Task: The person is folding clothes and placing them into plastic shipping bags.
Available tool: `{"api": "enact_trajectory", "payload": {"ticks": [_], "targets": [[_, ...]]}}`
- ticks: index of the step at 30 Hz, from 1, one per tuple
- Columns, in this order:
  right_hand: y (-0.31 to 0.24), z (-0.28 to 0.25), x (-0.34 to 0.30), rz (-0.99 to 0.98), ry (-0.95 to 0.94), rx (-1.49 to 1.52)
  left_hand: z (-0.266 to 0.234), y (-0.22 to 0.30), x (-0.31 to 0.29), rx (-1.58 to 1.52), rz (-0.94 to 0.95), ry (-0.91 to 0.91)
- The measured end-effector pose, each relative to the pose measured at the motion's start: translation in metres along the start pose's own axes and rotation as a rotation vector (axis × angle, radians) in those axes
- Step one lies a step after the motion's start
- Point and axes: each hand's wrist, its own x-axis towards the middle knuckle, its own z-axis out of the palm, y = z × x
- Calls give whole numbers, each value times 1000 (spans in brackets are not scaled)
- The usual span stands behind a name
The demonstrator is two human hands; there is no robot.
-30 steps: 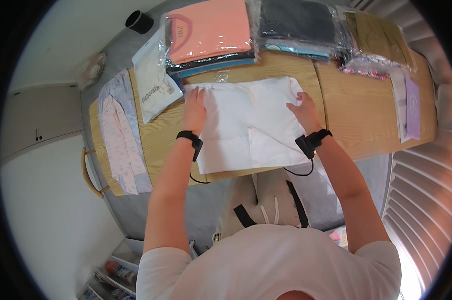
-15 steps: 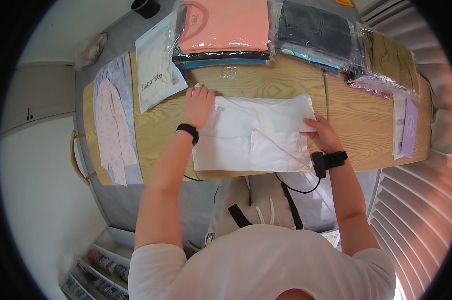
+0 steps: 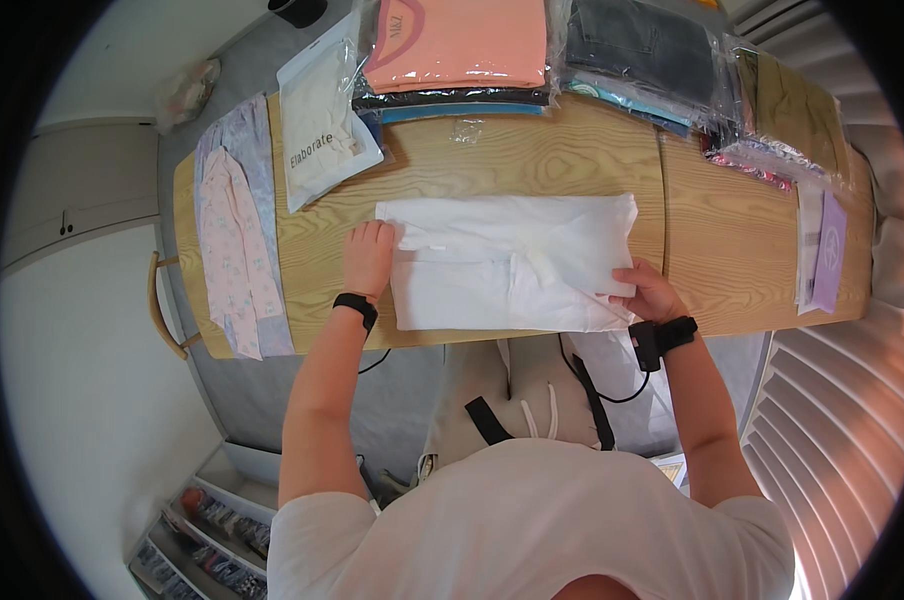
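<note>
A white folded garment (image 3: 462,292) lies flat on the wooden table in front of me, its upper part turned down in a long band over the lower part. My left hand (image 3: 369,260) is at its left edge, fingers curled closed on the cloth near the end of the band. At the right edge my right hand (image 3: 654,295) pinches the cloth between thumb and fingers, some of the fingertips hidden under the fabric.
Wooden table (image 3: 452,165). Along its far side stand bagged stacks topped by a pink shirt (image 3: 462,45), dark jeans (image 3: 642,45) and olive clothing (image 3: 787,110). A white garment bag (image 3: 322,120) and pink patterned clothing (image 3: 234,250) lie left; a purple packet (image 3: 829,250) lies right.
My left hand has come down toward me along the left edge, and the garment's upper band is straighter and folded lower. My right hand stays at the right edge, slightly lower.
</note>
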Motion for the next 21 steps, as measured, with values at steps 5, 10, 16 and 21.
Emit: {"api": "enact_trajectory", "payload": {"ticks": [5,10,16,21], "targets": [[11,5,0,23,141,55,4,1,-17,-43,68,-154],[20,2,7,8,194,82,11,-13,-22,-189,62,-214],[17,2,-1,-45,79,153,-19,15,-2,-280,-98,-329],[20,24,4,-11,51,-16,-65,135,35,-777,191,-170]]}}
